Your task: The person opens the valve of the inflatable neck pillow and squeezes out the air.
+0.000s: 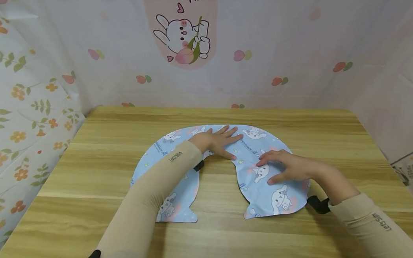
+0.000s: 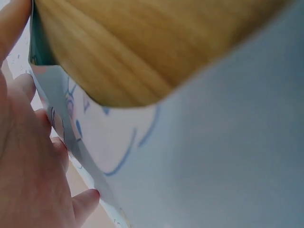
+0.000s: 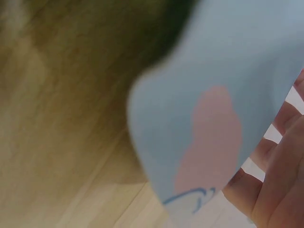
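A light blue U-shaped cloth-like piece (image 1: 259,199), printed with white long-eared cartoon characters, lies on the table with its two ends towards me. My left hand (image 1: 217,141) rests on the top of its curve, fingers spread. My right hand (image 1: 289,165) touches the right limb, its fingers slightly bent and apart. In the left wrist view the left hand (image 2: 33,156) lies along the piece's surface, whose edge stands a little off the wood. The right wrist view has the right hand's fingers (image 3: 243,190) against the blue piece (image 3: 161,123).
The wood-grain table (image 1: 217,240) extends around the piece on all sides. Behind it hangs a pale printed curtain (image 1: 252,76) with a cartoon rabbit, and a flowered cloth (image 1: 18,133) covers the left side. A black strap-like part (image 1: 318,205) sits under the right wrist.
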The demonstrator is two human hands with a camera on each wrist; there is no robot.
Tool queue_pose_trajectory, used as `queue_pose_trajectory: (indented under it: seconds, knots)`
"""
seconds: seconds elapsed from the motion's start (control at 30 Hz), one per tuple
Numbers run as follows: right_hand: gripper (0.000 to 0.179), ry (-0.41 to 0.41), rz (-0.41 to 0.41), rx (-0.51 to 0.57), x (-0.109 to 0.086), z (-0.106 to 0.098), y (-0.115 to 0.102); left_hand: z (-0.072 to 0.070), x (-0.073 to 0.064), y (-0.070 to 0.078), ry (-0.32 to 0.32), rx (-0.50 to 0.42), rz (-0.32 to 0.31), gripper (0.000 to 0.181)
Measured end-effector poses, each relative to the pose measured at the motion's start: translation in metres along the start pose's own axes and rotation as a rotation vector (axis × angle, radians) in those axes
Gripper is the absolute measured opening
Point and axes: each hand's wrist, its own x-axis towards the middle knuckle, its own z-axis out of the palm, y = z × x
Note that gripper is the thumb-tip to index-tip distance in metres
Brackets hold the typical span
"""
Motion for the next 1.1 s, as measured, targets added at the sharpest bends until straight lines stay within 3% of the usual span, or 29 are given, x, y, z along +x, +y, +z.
queue_pose_trajectory:
  seconds: [0.3,0.5,0.83,0.97,1.1]
  knots:
    - [0.049,-0.002,0.027,0.012,-0.005,-0.001,0.002,-0.001,-0.009,-0.006,-0.004,-0.036,0.006,0.089]
    - [0.050,0.001,0.044,0.031,-0.009,-0.002,0.004,0.001,-0.016,-0.015,-0.009,-0.010,0.001,0.087]
    - [0.050,-0.002,0.056,0.065,-0.010,-0.001,0.006,0.004,-0.031,-0.039,-0.002,-0.019,-0.085,0.086]
    - [0.050,0.000,0.048,0.067,-0.010,0.000,0.008,0.007,-0.037,-0.047,0.014,-0.007,-0.108,0.085]
    - [0.050,0.003,0.042,0.075,-0.010,0.001,0.009,0.010,-0.041,-0.051,0.060,0.000,-0.087,0.084]
